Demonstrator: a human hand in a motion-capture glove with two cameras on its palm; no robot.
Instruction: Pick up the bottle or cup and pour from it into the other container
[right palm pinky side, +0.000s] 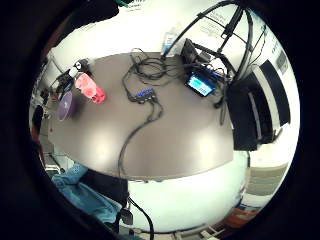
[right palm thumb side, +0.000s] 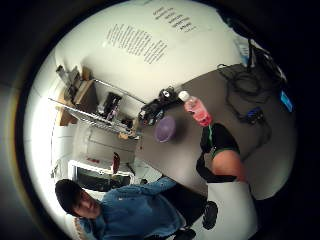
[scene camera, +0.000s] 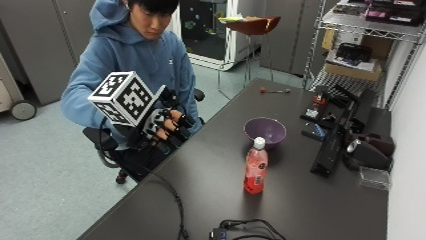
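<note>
A clear bottle (scene camera: 255, 170) of pink drink with a white cap stands upright near the middle of the dark table (scene camera: 200, 185). Just behind it sits an empty purple bowl (scene camera: 265, 131). My gloved right hand (scene camera: 166, 127) hangs above the table's left edge, well short of both, with its fingers relaxed and nothing in them. The palm views look down from high up on the bottle (right palm pinky side: 90, 87) (right palm thumb side: 197, 110) and the bowl (right palm pinky side: 66, 106) (right palm thumb side: 165, 129), side by side. A gloved finger (right palm thumb side: 220, 150) shows at one edge.
Black cables (scene camera: 233, 230) and a small hub (right palm pinky side: 142, 95) lie at the near end of the table. A lit screen (right palm pinky side: 201, 84) sits further along. Black devices (scene camera: 333, 145) line the right side beside a wire shelf (scene camera: 359, 55).
</note>
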